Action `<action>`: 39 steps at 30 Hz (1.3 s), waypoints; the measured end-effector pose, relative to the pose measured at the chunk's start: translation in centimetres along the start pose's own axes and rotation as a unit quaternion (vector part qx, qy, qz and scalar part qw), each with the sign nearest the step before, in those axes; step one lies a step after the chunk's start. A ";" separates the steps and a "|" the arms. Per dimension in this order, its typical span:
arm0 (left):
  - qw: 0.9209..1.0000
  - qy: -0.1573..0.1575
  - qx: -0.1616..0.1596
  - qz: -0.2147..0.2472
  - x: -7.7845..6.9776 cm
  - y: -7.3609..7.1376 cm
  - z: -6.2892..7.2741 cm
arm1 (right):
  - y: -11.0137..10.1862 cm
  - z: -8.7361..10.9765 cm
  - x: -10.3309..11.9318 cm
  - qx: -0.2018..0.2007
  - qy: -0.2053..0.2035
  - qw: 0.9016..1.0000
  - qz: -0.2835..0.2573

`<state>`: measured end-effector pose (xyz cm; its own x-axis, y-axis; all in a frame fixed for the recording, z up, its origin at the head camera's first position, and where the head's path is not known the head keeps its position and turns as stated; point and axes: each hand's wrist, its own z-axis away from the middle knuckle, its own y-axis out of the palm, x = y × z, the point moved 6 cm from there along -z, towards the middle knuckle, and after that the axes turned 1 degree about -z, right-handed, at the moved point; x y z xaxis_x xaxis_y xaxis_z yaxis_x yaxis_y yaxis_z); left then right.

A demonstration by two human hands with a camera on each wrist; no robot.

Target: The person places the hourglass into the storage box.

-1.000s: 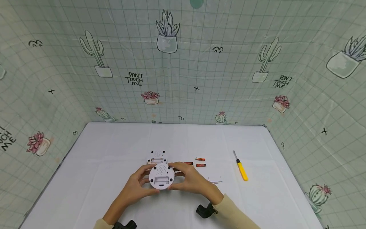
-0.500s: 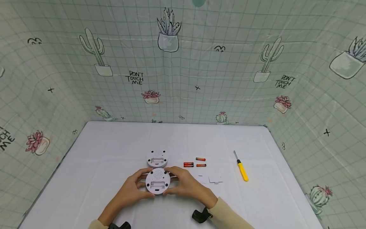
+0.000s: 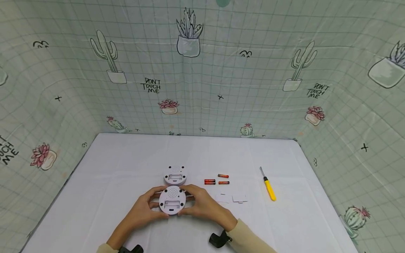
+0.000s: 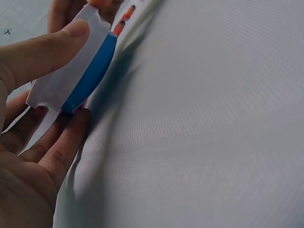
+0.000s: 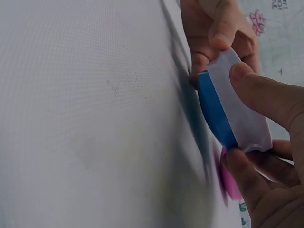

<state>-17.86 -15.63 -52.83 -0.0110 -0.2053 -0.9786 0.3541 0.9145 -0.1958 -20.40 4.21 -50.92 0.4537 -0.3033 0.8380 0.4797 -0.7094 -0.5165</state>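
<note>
Between both hands I hold a round white device (image 3: 172, 194), its back turned up, showing speaker holes, dark feet and an uncovered battery compartment with nothing in it. Its underside (image 5: 214, 111) is a blue dome, seen from the wrists. My left hand (image 3: 143, 209) grips the left side, thumb on the near edge and fingers behind. From the right, my right hand (image 3: 204, 205) pinches the rim in the same way. Just beyond sits a second round white device (image 3: 175, 171), also back up with its battery slot bare; a pink part (image 5: 231, 178) shows beneath it in the right wrist view.
Several red batteries, including a side-by-side pair (image 3: 210, 181), lie right of the devices. Nearer are thin white pieces (image 3: 239, 199) that look like battery covers. A yellow-handled screwdriver (image 3: 269, 189) lies farther right on the white tabletop (image 3: 126, 158). Patterned cloth (image 3: 209, 70) surrounds the table.
Both hands have brought the blue-bottomed device left and slightly nearer, away from overlapping the second device. The batteries and white pieces that my right hand partly hid now show.
</note>
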 end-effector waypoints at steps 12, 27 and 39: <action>1.000 -0.010 0.000 -0.013 0.5 0.1 -0.3 | 0.2 0.2 -0.7 0.004 0.024 1.000 0.010; 0.997 0.004 -0.010 -0.081 0.4 -0.6 0.1 | 0.3 0.2 -1.0 0.017 0.024 1.000 -0.008; 0.995 0.044 -0.033 -0.078 0.2 -0.8 0.5 | 0.0 0.5 -1.1 0.018 0.015 1.000 -0.007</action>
<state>-17.65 -16.59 -52.84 -0.1438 -0.3171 -0.9374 0.2793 0.8958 -0.3458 -20.53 4.85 -51.90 0.4245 -0.3122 0.8499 0.5134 -0.6902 -0.5100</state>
